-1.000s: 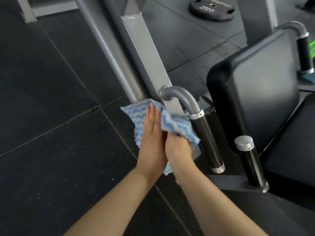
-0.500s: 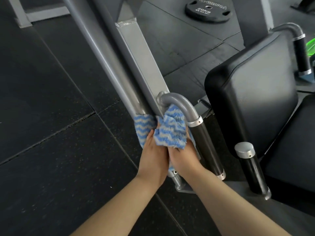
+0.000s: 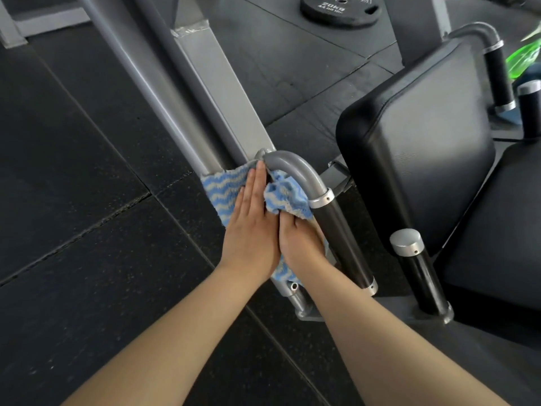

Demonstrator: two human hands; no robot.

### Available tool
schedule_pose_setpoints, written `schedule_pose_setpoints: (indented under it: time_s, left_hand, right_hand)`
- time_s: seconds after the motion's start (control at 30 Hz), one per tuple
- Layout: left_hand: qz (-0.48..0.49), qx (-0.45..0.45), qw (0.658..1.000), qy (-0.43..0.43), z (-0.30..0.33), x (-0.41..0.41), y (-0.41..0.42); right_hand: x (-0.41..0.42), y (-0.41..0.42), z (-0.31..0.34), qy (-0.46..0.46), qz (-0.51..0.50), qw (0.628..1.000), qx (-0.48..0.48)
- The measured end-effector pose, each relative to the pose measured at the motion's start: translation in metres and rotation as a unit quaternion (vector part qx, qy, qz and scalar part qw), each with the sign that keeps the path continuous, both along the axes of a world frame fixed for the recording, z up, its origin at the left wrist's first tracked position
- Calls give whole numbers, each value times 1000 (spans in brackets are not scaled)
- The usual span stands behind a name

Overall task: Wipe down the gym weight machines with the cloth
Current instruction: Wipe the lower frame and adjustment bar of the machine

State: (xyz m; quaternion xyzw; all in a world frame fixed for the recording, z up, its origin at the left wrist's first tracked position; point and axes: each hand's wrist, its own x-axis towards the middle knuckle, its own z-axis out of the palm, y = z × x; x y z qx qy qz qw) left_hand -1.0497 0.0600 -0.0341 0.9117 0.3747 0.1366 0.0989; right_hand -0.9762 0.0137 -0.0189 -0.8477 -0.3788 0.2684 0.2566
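Here, cloth (image 3: 224, 187) under left fingers (image 3: 254, 183) (flat), on frame (image 3: 222, 92)

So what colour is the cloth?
The cloth has wavy light blue and white stripes, seen best in the head view.

Cloth (image 3: 222, 187) blue-white wavy stripes; pad (image 3: 415, 136) black.

The black weight plate (image 3: 339, 10) lying on the floor beyond the grey machine beam (image 3: 216, 92) reads "20kg" in raised characters; a smaller line beneath and lettering near its rim are too blurred to read.
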Motion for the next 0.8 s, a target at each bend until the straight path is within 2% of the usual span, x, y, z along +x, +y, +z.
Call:
schedule_pose_setpoints:
  time_s: [0.1,0.17,0.3,0.4,0.43,0.5,0.6,0.7,0.73,0.8]
  left_hand:
    - [-43,124,991,-20,-14,-9,-8]
    - [-97,141,985,0,-27,-14,-16]
    - [-146,181,970,67,-45,-17,-33]
    - [-160,204,960,104,-56,-27,-40]
    - [-157,217,956,121,-58,-29,-37]
    - [-140,231,954,129,-54,-28,-32]
    - [-72,169,982,45,-45,-18,-25]
    - [-22,106,994,-15,-49,-17,-28]
    - [-15,102,995,-15,-54,-19,-32]
    - [-11,108,994,-15,-69,-26,-43]
  right_hand:
    - [-8,-21,-12,19,-49,999,2]
    - [-11,-39,-25,-6,-60,996,-59]
    - [-21,-65,-46,6,20,980,-199]
    - [-20,-60,-40,-148,29,971,-187]
    - [-19,-55,-33,-178,70,951,-243]
    - [-13,-45,-26,-153,97,938,-294]
    - [-5,-29,-15,-140,85,957,-241]
    - [-7,-27,-19,-67,110,971,-201]
    - [-11,-31,-21,-80,125,966,-212]
    - [-16,-46,-47,-202,136,958,-149]
